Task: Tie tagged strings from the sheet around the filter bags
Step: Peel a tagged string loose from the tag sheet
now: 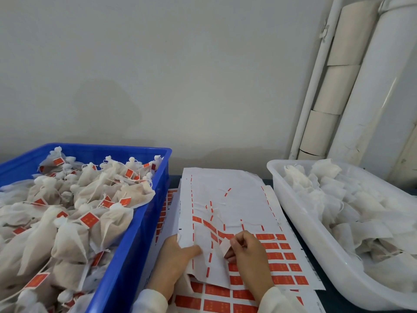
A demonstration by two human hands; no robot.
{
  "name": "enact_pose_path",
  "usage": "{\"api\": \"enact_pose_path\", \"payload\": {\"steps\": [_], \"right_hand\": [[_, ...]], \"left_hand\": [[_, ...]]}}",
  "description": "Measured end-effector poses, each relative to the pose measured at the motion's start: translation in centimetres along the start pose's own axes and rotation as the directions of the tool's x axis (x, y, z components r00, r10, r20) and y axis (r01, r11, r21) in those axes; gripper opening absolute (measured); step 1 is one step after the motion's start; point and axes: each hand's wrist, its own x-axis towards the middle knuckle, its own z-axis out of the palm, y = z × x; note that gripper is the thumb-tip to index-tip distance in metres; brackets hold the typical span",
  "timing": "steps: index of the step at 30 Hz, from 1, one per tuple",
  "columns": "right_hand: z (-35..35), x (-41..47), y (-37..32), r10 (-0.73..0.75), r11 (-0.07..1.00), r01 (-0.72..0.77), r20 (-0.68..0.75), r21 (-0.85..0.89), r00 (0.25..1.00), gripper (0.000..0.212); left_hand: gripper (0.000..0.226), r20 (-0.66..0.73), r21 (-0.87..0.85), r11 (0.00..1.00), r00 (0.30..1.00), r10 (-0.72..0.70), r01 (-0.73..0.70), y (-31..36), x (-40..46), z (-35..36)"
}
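The left hand (174, 256) pressed the tag sheet (225, 199) flat on the counter, fingers curled over its edge. The right hand (248, 251) closed its grip on a peeled tag (224, 245). Tied filter bags (67, 211) filled the blue crate (135, 233); untied ones (338, 199) sat in the white tub (316, 245).

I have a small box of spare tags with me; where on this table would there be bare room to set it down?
Very little. The blue crate and white tub are heaped with bags, and the tag sheets fill the gap between them. Bare dark tabletop shows only as a narrow strip between sheets and tub, widening slightly near the front. Both hands, left and right, work the sheets.
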Motion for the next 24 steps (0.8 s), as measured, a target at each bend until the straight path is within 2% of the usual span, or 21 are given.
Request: {"api": "enact_pose_path", "payload": {"steps": [3,6,9,11,14,16,18,20,24], "right_hand": [[0.0,0.4,0.4,0.048,0.999,-0.047,-0.045,0.026,0.998,0.015],[0.0,0.8,0.8,0.072,0.997,-0.072,-0.047,0.012,0.996,0.012],[-0.1,1.0,0.9,0.093,0.996,-0.093,-0.028,0.008,0.995,0.013],[-0.2,1.1,0.9,0.094,0.995,-0.094,-0.026,0.015,0.995,0.016],[-0.2,0.9,0.9,0.073,0.996,-0.071,-0.034,0.046,0.997,0.017],[-0.2,0.7,0.9,0.042,0.996,-0.041,-0.014,0.083,0.999,0.018],[-0.2,0.5,1.0,-0.004,0.994,0.002,0.011,0.106,1.000,0.020],[-0.3,0.3,0.9,-0.043,0.993,0.040,0.023,0.115,0.999,0.020],[-0.3,0.1,0.6,-0.083,0.983,0.079,0.013,0.163,0.996,0.019]], "left_hand": [[0.017,-0.092,0.017,1.000,0.996,0.021,-0.019,0.3,0.0,-0.2],[0.018,-0.241,0.132,0.989,0.966,0.095,-0.065,0.7,-0.3,-0.5],[0.019,-0.379,0.312,0.937,0.884,0.275,-0.158,1.4,-1.5,-1.1],[0.024,-0.399,0.386,0.890,0.827,0.397,-0.241,1.7,-2.3,-1.3],[0.016,-0.258,0.357,0.821,0.798,0.545,-0.445,1.6,-2.6,-0.6],[0.010,-0.060,0.462,0.785,0.868,0.493,-0.414,1.3,-2.4,0.6],[0.025,0.045,0.585,0.730,0.913,0.405,-0.352,0.3,-1.7,2.0],[0.033,0.061,0.596,0.729,0.924,0.377,-0.336,-0.3,-1.2,3.0],[0.038,0.024,0.567,0.742,0.908,0.418,-0.357,-0.9,-0.8,4.2]]}}
